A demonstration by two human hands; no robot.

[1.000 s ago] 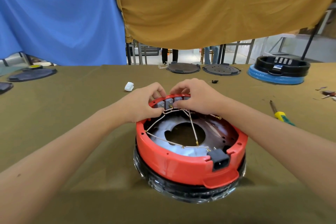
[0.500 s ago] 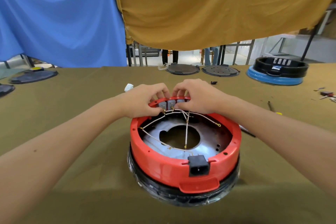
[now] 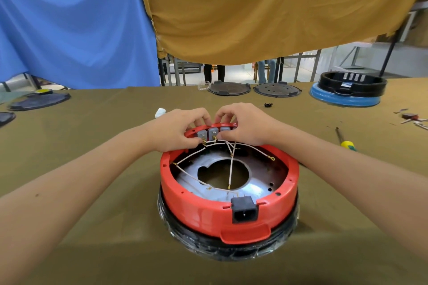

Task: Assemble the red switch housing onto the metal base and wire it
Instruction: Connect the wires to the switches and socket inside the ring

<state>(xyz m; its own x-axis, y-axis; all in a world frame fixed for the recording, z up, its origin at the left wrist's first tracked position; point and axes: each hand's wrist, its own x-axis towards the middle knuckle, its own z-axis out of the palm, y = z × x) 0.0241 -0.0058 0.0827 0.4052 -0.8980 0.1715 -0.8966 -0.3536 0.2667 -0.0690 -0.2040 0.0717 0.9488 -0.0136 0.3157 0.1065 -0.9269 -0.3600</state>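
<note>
In the head view, the red switch housing is sitting on the metal base, in the middle of the olive-covered table, on top of a black ring wrapped in clear film. A black power socket is sticking out of its near wall.

Both hands are working at the far rim of the housing. The left hand is curling its fingers over the rim and pinching at the grey switch blocks, near the brass terminals. The right hand is also curling over the rim, its fingers pressing on the blocks just beside the left hand — what exactly it is gripping I cannot tell. Thin white wires are running from the blocks across the inside of the base.

A screwdriver with a yellow handle is lying to the right, well apart. At the far right edge of the table a black and blue unit is standing.
</note>
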